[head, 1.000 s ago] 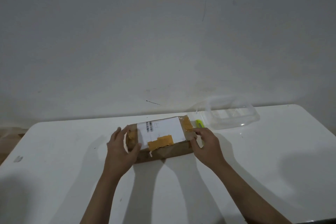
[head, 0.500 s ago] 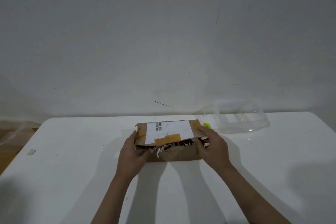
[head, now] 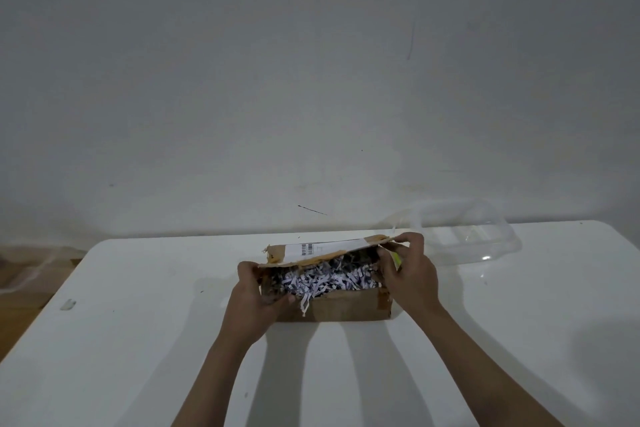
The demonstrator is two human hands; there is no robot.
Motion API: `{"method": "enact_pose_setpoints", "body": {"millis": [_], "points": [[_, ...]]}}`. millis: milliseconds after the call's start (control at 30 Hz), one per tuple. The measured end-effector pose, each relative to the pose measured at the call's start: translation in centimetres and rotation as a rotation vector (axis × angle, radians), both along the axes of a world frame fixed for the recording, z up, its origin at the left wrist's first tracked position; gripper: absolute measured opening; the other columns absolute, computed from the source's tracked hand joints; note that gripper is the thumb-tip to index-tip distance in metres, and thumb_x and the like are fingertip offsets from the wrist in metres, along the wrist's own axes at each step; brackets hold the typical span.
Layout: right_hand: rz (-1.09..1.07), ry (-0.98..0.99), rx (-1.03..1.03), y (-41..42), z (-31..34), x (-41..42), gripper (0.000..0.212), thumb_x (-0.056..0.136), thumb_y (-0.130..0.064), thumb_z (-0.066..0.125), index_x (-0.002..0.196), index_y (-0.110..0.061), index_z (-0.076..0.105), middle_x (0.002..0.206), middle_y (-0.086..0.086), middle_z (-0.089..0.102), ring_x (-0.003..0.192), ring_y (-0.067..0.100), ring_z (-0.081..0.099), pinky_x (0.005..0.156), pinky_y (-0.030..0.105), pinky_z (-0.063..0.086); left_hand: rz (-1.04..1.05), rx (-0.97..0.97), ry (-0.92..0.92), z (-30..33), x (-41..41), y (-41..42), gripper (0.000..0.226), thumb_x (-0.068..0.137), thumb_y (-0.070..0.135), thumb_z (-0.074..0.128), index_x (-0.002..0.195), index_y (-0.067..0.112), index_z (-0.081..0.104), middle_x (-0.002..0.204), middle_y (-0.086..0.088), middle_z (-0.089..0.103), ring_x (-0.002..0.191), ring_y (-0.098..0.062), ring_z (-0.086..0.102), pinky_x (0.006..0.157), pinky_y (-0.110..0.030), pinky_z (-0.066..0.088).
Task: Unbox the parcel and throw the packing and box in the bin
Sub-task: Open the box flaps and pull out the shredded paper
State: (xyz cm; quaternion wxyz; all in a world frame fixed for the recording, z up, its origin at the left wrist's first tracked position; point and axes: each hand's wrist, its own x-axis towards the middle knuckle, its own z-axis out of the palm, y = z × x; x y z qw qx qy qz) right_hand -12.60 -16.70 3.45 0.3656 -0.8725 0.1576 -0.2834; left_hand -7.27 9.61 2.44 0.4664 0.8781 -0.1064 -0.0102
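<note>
Two hands work the box (head: pixel 343 307) on the bench (head: pixel 138 340): left hand (head: pixel 258 302) grip curls around its near-left corner to steady it, right hand (head: pixel 408 274) grip pinches the lid (head: pixel 322 251) up, exposing shredded paper (head: pixel 325 279).

Left hand (head: pixel 258 291) grips box (head: pixel 349 307) at its left end, right hand (head: pixel 410 270) pinches raised top flap (head: pixel 322 250); shredded paper (head: pixel 325 279) exposed between hands, on white desk (head: pixel 138 322).
</note>
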Motion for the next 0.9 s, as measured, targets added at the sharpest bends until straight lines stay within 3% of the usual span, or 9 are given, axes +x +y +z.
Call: {"method": "enact_pose_setpoints", "body": {"millis": [100, 200, 267, 333, 433, 533, 767, 900], "points": [[0.053, -0.003, -0.044, -0.2, -0.4, 0.0, 0.023, 0.089, -0.03, 0.06, 0.103, -0.013, 0.055, 0.092, -0.005, 0.072, 0.062, 0.021, 0.064, 0.048, 0.014, 0.032, 0.002, 0.015, -0.019, -0.3, 0.5, 0.1, 0.055, 0.065, 0.025, 0.086, 0.096, 0.015, 0.041, 0.095, 0.003, 0.059, 0.091, -0.018, 0.059, 0.07, -0.035, 0.051], [0.072, -0.012, -0.057, -0.1, -0.7, 0.1, 0.027, 0.088, -0.038, 0.055, 0.11, -0.023, 0.06, 0.085, -0.015, 0.068, 0.052, 0.012, 0.057, 0.052, 0.022, 0.037, -0.023, -0.04, -0.023, -0.1, 0.5, 0.0, 0.054, 0.064, 0.023, 0.086, 0.101, 0.021, 0.046, 0.1, 0.014, 0.06, 0.096, -0.015, 0.061, 0.071, -0.026, 0.051], [0.102, -0.014, -0.06, -0.1, -0.9, 0.1, 0.033, 0.089, -0.036, 0.056, 0.121, -0.028, 0.057, 0.103, -0.018, 0.066, 0.073, 0.007, 0.063, 0.06, 0.021, 0.042, -0.06, -0.059, -0.004, 0.0, 0.6, 0.3, 0.069, 0.063, 0.025, 0.087, 0.118, 0.031, 0.046, 0.106, 0.016, 0.06, 0.1, -0.012, 0.061, 0.071, -0.021, 0.049], [0.159, 0.009, -0.071, -0.2, -1.0, 0.3, 0.045, 0.09, -0.026, 0.059, 0.135, -0.027, 0.048, 0.123, -0.014, 0.06, 0.101, 0.004, 0.06, 0.07, 0.024, 0.051, -0.104, -0.02, 0.014, 0.1, 1.1, 0.6, 0.097, 0.061, 0.031, 0.088, 0.139, 0.041, 0.031, 0.117, 0.012, 0.057, 0.104, -0.011, 0.058, 0.076, -0.025, 0.049], [0.217, 0.122, -0.114, -0.4, -0.8, 0.8, 0.055, 0.09, -0.024, 0.059, 0.141, -0.025, 0.04, 0.135, 0.0, 0.055, 0.111, 0.018, 0.06, 0.08, 0.037, 0.056, -0.167, 0.165, 0.057, 1.0, 1.9, 0.5, 0.113, 0.064, 0.037, 0.085, 0.148, 0.042, 0.009, 0.121, 0.001, 0.048, 0.105, -0.019, 0.051, 0.079, -0.03, 0.045], [0.267, 0.24, -0.127, -0.7, -0.3, 1.4, 0.055, 0.09, -0.034, 0.057, 0.141, -0.027, 0.038, 0.141, -0.003, 0.049, 0.121, 0.018, 0.053, 0.091, 0.036, 0.05, -0.219, 0.296, 0.124, 1.9, 2.9, 0.3, 0.113, 0.065, 0.038, 0.083, 0.146, 0.046, 0.004, 0.106, -0.003, 0.041, 0.093, -0.022, 0.05, 0.072, -0.026, 0.042], [0.309, 0.365, -0.111, -1.0, 0.1, 1.6, 0.059, 0.091, -0.041, 0.055, 0.143, -0.026, 0.034, 0.146, -0.004, 0.042, 0.129, 0.017, 0.044, 0.097, 0.036, 0.045, -0.272, 0.337, 0.254, 3.0, 4.1, 0.2, 0.113, 0.063, 0.034, 0.085, 0.146, 0.043, 0.01, 0.113, -0.004, 0.035, 0.105, -0.025, 0.044, 0.089, -0.032, 0.045], [0.221, 0.261, -0.218, -0.3, 0.7, 0.8, 0.051, 0.09, -0.034, 0.057, 0.136, -0.018, 0.043, 0.14, 0.004, 0.046, 0.123, 0.024, 0.048, 0.089, 0.04, 0.049, -0.254, 0.465, 0.102, 3.5, 3.7, -0.4, 0.084, 0.061, 0.048, 0.081, 0.132, 0.036, 0.037, 0.116, -0.005, 0.034, 0.116, -0.024, 0.034, 0.095, -0.032, 0.038]]}}
